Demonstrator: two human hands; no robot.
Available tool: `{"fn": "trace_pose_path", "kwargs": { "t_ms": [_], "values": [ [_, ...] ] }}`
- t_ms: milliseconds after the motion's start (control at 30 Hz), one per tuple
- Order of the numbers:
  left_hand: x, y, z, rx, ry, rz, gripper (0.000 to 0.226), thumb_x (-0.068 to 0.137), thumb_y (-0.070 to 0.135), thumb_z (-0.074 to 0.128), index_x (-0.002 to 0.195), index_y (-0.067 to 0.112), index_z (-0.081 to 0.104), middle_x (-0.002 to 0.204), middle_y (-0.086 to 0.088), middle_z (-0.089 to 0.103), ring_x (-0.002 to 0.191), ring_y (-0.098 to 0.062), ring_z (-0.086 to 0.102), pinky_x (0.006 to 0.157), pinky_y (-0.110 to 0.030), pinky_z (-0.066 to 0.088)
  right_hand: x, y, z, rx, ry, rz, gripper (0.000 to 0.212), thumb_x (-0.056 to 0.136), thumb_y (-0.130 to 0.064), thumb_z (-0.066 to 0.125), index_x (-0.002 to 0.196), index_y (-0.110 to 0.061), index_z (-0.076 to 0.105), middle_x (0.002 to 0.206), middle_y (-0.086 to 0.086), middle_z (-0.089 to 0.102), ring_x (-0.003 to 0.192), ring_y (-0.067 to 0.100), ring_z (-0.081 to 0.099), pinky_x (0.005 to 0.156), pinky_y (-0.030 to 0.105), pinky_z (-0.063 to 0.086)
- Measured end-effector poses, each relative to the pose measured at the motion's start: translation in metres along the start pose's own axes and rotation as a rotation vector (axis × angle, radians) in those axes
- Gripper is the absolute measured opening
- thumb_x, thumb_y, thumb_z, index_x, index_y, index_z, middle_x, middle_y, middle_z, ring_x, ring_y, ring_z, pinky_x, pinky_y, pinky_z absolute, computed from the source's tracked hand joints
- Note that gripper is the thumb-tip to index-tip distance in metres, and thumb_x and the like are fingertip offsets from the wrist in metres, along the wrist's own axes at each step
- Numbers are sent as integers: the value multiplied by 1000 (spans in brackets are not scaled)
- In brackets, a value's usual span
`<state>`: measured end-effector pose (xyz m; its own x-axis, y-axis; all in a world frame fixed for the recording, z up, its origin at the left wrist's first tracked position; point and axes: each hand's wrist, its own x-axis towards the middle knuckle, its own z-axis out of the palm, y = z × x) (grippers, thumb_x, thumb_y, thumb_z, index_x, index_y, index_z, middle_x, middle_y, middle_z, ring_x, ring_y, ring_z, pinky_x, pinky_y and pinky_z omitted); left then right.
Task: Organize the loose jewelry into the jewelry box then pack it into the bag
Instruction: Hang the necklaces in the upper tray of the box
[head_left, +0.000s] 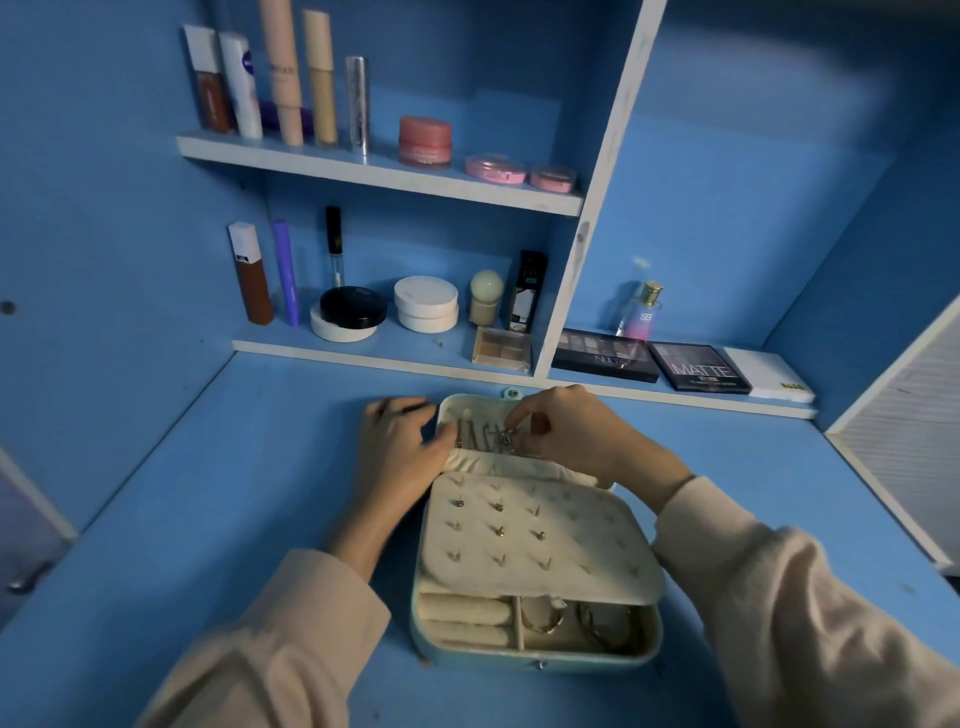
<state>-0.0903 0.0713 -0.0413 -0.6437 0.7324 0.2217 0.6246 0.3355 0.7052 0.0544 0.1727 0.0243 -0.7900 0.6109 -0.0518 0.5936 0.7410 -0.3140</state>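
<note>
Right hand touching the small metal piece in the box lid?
Touching. Head view: the right hand fingers pinch the small metal piece over the open jewelry box lid.

both arms reach forward in beige sleeves (291, 639), left hand (400, 447) flat with fingers spread, right hand (566, 431) curled, fingertips (515, 417) pinching a small silver piece (506, 439)

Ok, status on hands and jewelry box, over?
Left hand flat against open jewelry box lid edge. Right hand pinching small silver piece at lid hooks. No bag in view. Nothing blocking.
</note>
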Motion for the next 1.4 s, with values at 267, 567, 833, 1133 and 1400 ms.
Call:
{"fn": "trace_pose_path", "kwargs": {
  "t_ms": [267,567,833,1133,1400],
  "values": [
    [5,-8,3,24,-35,51,51,86,42,44,114,7,68,127,-7,59,123,-31,40,101,-31,28,6,1,0,-165,0,-97,24,86,-22,58,108,-24,68,103,2,66,92,21,59,76,30,47],
    [3,-9,6,-87,51,140,30,93,26,53,113,11,69,121,-7,60,117,-29,41,95,-28,28,-2,-5,3,-65,170,-324,8,83,-13,67,87,-13,73,83,1,68,72,19,61,69,35,52],
    [2,-10,5,-294,23,185,38,88,36,42,112,23,67,81,-2,66,89,-27,59,73,-39,50,-12,-2,4,59,137,-86,11,84,-22,66,93,-19,71,91,-2,69,81,11,56,75,20,46],
    [4,-12,6,-291,60,245,54,85,50,34,123,24,63,76,-3,66,80,-25,61,67,-42,52,-18,-8,1,169,122,-63,19,82,-17,68,99,-23,63,72,-11,56,64,-1,48,59,7,37],
    [3,-10,5,-315,64,270,54,86,48,35,123,21,62,78,-4,67,76,-21,61,64,-39,52,-22,-7,1,173,134,-92,20,81,-12,68,100,-18,70,69,-18,52,65,-11,49,62,6,36]
  ]
}}
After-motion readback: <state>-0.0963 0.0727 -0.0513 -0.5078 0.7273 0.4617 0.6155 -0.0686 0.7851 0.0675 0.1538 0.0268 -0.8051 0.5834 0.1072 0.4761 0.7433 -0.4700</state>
